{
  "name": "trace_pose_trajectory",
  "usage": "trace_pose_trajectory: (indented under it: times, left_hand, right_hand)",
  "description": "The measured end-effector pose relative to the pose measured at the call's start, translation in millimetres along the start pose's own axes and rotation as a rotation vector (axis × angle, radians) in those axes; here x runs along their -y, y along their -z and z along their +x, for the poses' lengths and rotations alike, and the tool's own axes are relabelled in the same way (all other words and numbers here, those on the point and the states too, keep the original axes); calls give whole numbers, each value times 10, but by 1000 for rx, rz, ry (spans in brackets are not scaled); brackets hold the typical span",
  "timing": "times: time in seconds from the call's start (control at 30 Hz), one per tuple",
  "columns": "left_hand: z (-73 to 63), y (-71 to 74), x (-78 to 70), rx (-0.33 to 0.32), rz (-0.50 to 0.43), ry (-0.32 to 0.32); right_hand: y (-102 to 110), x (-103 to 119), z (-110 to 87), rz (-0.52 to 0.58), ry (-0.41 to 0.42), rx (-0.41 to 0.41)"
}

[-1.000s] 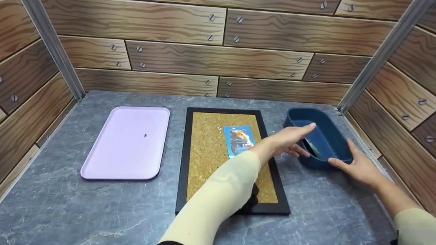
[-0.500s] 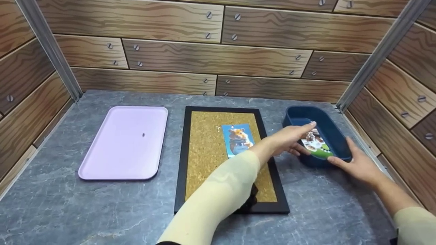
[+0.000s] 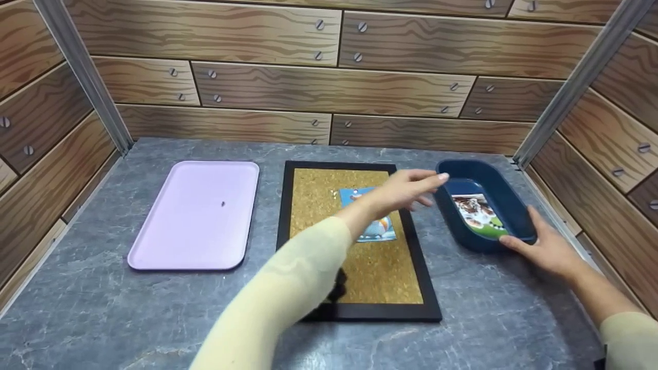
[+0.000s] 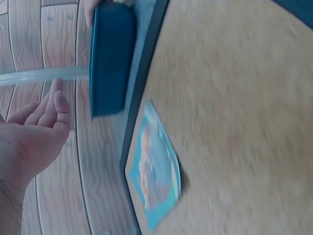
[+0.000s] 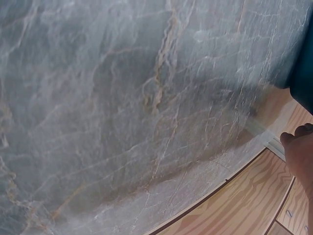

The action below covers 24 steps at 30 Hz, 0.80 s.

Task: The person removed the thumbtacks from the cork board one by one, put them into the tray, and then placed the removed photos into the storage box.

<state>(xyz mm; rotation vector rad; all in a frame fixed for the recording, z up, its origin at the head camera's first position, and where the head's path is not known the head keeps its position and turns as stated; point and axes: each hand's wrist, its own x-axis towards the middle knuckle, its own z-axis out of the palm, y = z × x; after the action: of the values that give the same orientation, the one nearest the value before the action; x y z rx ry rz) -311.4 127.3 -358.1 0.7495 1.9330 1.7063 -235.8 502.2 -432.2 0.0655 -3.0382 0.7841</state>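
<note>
My left hand (image 3: 403, 192) hovers over the right side of a black-framed cork board (image 3: 380, 277), holding nothing, its fingers loosely extended. Under that wrist, partly covered, a blue hamster picture card (image 3: 380, 228) lies on the cork. In the left wrist view the hamster card (image 4: 155, 171) appears whole but blurred. My right hand (image 3: 552, 249) grips the near right corner of a dark blue bin (image 3: 457, 226), thumb at the near rim and fingers along the right side. A second picture card (image 3: 478, 215), brown, white and green, lies inside the bin.
A lavender tray (image 3: 195, 216) with a small dark speck lies left of the board. Wood-plank-patterned walls (image 3: 329, 87) enclose the grey marbled table (image 3: 103, 308) at the back and both sides. The bin stands close to the right wall.
The brown, white and green card dropped from a tilted position to lie flat in the bin. My left hand then withdrew leftward from the bin. The right hand stayed on the bin.
</note>
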Motion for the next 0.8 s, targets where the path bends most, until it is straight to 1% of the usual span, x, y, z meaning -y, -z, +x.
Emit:
trace_pose_trajectory:
  times: [0.2, 0.37, 0.57, 0.8]
  left_hand:
    - [-233, 284, 33, -85, 163, -85]
    - [-397, 478, 79, -116, 296, -121]
    - [-571, 631, 113, -117, 364, -139]
    - [-751, 743, 189, -143, 420, -151]
  right_hand:
    - [-6, -6, 17, 7, 12, -2]
    - [-1, -12, 16, -1, 6, 4]
    - [-1, -1, 9, 0, 0, 4]
    - [-1, 9, 27, -8, 8, 3]
